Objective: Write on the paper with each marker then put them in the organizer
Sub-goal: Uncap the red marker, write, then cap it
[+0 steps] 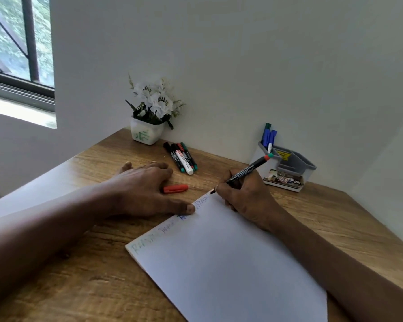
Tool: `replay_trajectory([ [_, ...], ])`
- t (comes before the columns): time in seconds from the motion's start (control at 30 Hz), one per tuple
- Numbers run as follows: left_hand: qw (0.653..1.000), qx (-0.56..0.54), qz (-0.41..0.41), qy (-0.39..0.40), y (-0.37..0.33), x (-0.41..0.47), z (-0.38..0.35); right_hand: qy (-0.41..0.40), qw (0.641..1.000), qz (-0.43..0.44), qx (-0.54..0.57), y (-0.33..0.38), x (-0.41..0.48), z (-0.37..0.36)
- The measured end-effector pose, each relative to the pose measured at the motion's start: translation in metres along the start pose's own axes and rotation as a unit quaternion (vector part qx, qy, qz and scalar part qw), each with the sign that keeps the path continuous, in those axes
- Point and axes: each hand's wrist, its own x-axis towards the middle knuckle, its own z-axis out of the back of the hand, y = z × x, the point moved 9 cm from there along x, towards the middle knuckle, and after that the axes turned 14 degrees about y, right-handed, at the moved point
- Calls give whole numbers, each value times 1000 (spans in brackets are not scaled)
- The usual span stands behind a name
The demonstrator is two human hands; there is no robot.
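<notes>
A white sheet of paper (230,263) lies slanted on the wooden desk, with faint green and blue writing along its upper left edge. My right hand (244,201) grips a black marker (244,171) with a red and green end, its tip touching the paper's far corner. My left hand (144,191) rests flat on the desk, thumb pressing the paper's edge. A red cap (175,188) lies beside its fingers. Several markers (182,158) lie grouped near the wall. The grey and white organizer (289,166) at the back right holds blue and green markers (268,135).
A white pot of artificial white flowers (149,117) stands at the back against the wall. A window (16,47) is at the upper left. The desk (79,263) meets walls behind and to the right.
</notes>
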Motion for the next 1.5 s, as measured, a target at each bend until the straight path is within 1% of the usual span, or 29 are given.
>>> replay_trajectory([
  [0.1,1000,1,-1,-3,-2,-3,1,10,1000,3,-28,3,0,-2],
  [0.3,1000,-3,1,-9,-3,-7,2,8,1000,4,-28,3,0,-2],
  [0.4,1000,-5,-3,-14,-4,-9,3,24,1000,1,-18,2,0,-6],
  [0.57,1000,-2,4,-13,-5,-9,3,15,999,14,-43,6,-1,-3],
  [0.87,1000,1,8,-16,-5,-10,4,3,999,2,-33,3,-1,-2],
  [1.2,1000,3,10,-12,-7,-10,3,-12,998,11,-58,5,-1,0],
  [1.33,1000,-1,6,-13,-6,-10,4,-2,999,2,-45,3,-1,-2],
  [1.5,1000,0,0,-20,-6,-10,4,-20,998,6,-52,5,-2,1],
])
